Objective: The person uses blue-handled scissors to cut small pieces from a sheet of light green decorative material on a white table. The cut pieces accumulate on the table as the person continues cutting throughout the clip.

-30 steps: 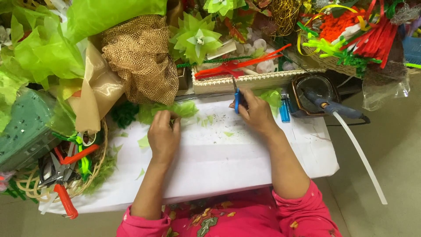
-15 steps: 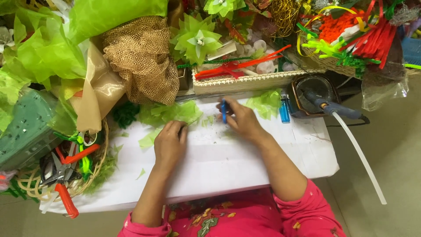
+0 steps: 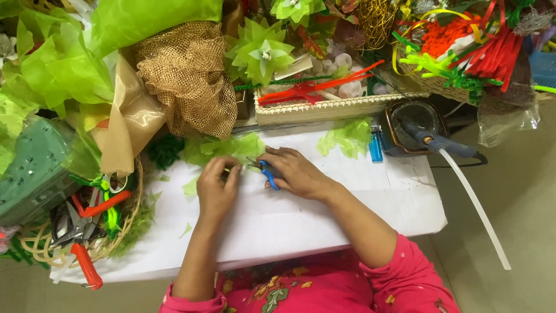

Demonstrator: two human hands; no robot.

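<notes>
My right hand (image 3: 295, 173) grips blue-handled scissors (image 3: 265, 170), whose blades point left toward my left hand. My left hand (image 3: 215, 184) pinches the edge of a piece of light green tissue paper (image 3: 223, 146) lying on the white table top (image 3: 278, 214). The two hands nearly touch at the middle of the table. Another crumpled piece of green tissue (image 3: 347, 136) lies to the right, near a blue lighter (image 3: 375, 145).
A gold mesh bundle (image 3: 185, 78) and green wrapping sheets (image 3: 58, 69) crowd the back left. A wicker basket with red-handled pliers (image 3: 87, 232) sits at the left edge. A glue gun (image 3: 440, 145) with white stick lies at right, behind trays of green paper flowers (image 3: 260, 52) and red sticks.
Both hands slid left and closer to me. The scissors turned from upright to flat, pointing left. The left hand now pinches the green tissue, which has shifted left.
</notes>
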